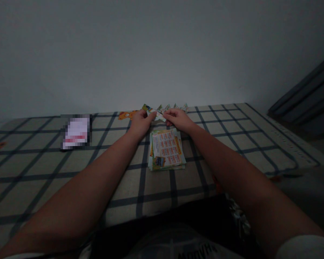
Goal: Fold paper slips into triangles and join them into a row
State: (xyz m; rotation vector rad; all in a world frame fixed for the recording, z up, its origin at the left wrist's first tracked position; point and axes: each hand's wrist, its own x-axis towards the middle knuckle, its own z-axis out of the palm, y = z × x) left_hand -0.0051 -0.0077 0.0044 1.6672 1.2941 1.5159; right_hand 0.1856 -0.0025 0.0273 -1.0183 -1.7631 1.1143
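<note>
Between my two hands is a piece of printed paper [159,115], folded or creased, white with green and blue print. My left hand [141,123] pinches its left part between thumb and fingers. At its right part, my right hand [179,119] is closed in a pinch on the same paper. Just below the hands lies a stack of printed leaflets [166,149], with orange and red blocks of text on the top sheet. Behind my hands stand several small folded paper pieces [181,107], partly hidden by my fingers.
A checkered cloth [118,194] covers the surface under everything. To the left lies a blurred-out device with a bright screen [77,132]. A plain wall [162,54] rises behind the far edge, and dark folded fabric [307,90] hangs at the right.
</note>
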